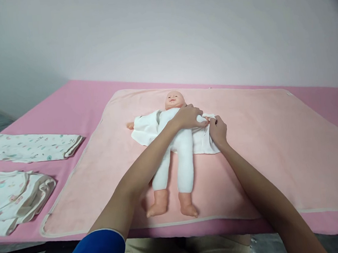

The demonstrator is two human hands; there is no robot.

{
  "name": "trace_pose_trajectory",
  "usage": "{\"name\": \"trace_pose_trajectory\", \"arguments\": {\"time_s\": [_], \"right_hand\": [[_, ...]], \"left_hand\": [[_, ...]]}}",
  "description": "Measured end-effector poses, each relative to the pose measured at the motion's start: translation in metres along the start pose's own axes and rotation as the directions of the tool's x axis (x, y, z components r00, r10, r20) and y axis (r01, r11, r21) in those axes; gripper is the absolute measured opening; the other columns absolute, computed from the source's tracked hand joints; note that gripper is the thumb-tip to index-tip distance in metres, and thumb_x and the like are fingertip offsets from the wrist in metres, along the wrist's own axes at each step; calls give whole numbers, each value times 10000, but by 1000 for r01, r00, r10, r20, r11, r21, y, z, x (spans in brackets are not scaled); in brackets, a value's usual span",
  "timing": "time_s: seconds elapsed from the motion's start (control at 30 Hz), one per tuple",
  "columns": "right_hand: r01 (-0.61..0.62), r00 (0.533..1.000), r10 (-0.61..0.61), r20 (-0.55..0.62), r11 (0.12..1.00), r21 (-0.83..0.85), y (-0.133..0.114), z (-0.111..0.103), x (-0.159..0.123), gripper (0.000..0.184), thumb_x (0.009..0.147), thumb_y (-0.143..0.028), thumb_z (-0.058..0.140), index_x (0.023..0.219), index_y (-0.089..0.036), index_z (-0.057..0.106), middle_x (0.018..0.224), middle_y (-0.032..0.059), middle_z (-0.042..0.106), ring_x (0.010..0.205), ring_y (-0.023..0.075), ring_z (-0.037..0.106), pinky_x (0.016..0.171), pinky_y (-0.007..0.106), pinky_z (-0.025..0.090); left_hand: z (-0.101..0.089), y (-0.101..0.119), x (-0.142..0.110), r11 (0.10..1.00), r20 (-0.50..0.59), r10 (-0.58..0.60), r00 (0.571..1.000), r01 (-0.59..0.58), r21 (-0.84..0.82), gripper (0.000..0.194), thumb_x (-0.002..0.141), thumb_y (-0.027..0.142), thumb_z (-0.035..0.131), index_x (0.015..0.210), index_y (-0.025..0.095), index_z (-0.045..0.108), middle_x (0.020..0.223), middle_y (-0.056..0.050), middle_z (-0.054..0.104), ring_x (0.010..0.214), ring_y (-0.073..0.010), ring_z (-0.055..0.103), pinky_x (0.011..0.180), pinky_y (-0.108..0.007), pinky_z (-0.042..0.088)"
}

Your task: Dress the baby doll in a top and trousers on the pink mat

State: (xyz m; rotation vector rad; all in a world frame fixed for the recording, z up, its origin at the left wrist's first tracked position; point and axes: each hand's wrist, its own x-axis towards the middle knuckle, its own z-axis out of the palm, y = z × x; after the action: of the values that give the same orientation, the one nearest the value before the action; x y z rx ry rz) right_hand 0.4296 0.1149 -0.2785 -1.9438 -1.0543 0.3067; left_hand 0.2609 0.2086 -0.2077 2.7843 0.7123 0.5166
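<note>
A baby doll (184, 161) with a white cloth body lies on its back, head away from me. A white baby shirt (146, 128) covers its arm on the left side and spreads out under the body to the right. My left hand (188, 117) reaches across the doll's chest, its fingers closed around the doll's other arm, near the small plastic hand. Beside it, my right hand (218, 131) pinches the shirt's sleeve edge close to that doll hand. How far the doll's hand is inside the sleeve, I cannot make out.
A light pink blanket (268, 148) lies beneath the doll on a pink-covered table (70, 108). Folded printed baby clothes, one garment (29, 147) behind another garment (10, 199), lie at the left. A pale wall (159, 35) rises behind the table.
</note>
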Motion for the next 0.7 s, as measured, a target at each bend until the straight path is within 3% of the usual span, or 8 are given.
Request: {"name": "trace_pose_trajectory", "arguments": {"time_s": [0.17, 0.33, 0.53, 0.7], "right_hand": [[-26, 999, 28, -31, 999, 46, 1, 2, 6, 255, 1030, -340, 411, 793, -257, 452, 855, 29, 653, 798, 209, 558, 707, 299, 388], [-11, 999, 13, -34, 998, 54, 3, 3, 5, 381, 1060, -491, 496, 764, -256, 449, 772, 8, 594, 753, 199, 542, 707, 307, 383], [213, 971, -213, -105, 977, -18, 0, 0, -7, 386, 1114, -500, 424, 811, -266, 377, 720, -12, 533, 691, 192, 506, 692, 315, 364], [303, 948, -309, -82, 950, -77, -1, -3, -11, 374, 1127, -466, 405, 817, -265, 345, 731, -15, 509, 687, 191, 481, 698, 318, 342]], "left_hand": [[-1, -6, 1, 998, 65, 55, 996, -54, -28, 421, 920, 620, 615, 795, 229, 708, 858, -75, 779, 1021, -304, 640, 1011, -472, 395], [1, -7, 3, 999, 88, 52, 995, -53, 10, 413, 910, 624, 657, 929, 226, 766, 999, -87, 807, 1106, -326, 637, 1019, -469, 386], [19, -2, 15, 992, 22, -43, 999, 40, 121, 498, 1031, 621, 547, 1186, 182, 721, 1263, -155, 749, 1222, -365, 614, 1037, -489, 394], [23, 1, 15, 991, -8, -40, 999, 40, 131, 378, 975, 458, 639, 1231, 179, 645, 1371, -158, 689, 1272, -343, 601, 1035, -465, 427]]}}
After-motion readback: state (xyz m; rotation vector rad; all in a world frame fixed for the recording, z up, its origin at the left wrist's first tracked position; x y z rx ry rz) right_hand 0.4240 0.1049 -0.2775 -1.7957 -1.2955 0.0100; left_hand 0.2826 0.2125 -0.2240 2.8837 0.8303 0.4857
